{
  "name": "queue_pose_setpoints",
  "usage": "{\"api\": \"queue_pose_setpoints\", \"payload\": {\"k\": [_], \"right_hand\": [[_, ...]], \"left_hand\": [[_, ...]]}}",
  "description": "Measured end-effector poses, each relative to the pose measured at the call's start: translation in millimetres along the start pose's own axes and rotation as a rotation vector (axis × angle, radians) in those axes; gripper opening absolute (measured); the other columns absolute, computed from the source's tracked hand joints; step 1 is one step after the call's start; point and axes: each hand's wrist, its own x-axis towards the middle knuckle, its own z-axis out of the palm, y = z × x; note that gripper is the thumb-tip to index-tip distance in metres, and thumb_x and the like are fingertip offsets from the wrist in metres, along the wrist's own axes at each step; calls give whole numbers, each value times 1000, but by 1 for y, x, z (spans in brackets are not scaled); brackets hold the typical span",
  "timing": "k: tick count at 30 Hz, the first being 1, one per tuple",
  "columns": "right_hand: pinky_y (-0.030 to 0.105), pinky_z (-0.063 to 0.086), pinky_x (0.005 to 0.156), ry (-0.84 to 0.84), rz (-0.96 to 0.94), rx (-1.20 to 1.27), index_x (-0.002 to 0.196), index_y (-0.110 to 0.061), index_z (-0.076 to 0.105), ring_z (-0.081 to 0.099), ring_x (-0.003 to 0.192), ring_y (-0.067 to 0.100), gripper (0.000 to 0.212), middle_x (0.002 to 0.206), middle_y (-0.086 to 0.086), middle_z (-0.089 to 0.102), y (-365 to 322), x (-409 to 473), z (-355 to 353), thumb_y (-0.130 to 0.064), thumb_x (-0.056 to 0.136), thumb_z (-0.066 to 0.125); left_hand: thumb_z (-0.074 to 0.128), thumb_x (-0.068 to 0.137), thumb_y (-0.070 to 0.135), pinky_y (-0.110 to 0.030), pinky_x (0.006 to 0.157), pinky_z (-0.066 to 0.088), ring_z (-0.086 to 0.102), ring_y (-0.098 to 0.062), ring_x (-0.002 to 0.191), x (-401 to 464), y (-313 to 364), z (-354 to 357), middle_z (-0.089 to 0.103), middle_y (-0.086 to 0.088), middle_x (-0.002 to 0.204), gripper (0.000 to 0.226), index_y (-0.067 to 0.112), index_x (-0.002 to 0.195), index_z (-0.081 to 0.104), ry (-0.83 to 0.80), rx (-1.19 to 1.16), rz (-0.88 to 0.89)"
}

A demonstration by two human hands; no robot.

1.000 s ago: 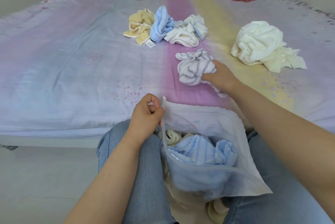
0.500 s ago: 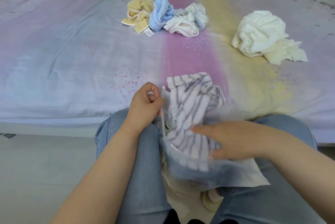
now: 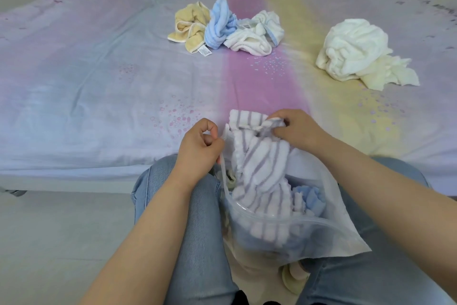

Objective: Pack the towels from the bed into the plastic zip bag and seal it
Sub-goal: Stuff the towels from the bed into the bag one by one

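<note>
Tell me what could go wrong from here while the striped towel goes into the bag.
The striped towel still sticks well above the bag mouth; it may bunch there and block the zip. The left hand pinches only one edge of the mouth, so it could slip and the bag sag shut. A blue towel already fills the bag, and several towels remain on the bed, so space may run out.

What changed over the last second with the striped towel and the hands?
The right hand carried the striped towel off the bed and down into the zip bag, and now grips its top end. The left hand kept pinching the bag's rim.
</note>
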Motion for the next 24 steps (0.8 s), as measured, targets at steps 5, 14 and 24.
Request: {"api": "queue_pose_setpoints", "payload": {"k": [5,14,24], "right_hand": [[8,36,67,318,-434,9,105,-32,67,53,78,1,39,99,-11,56,-26,-56,-18,-7,77,54],[29,39,103,-449,-115,-356,131,-37,52,48,124,4,56,138,-16,50,-27,-118,-5,-66,88,32],[36,34,108,-737,-9,-349,131,-19,52,49,122,16,53,135,-2,53,-9,-67,21,-51,99,25]], "left_hand": [[50,80,-1,-25,46,40,46,-14,39,1,0,0,41,6,40,35,32,68,45,9,-10,-4],[53,79,-1,-24,47,38,45,-17,40,-3,5,4,45,9,38,27,23,71,45,31,11,-12],[51,80,-1,-31,49,41,46,-18,39,5,5,7,43,5,41,32,28,68,45,16,9,-23]]}}
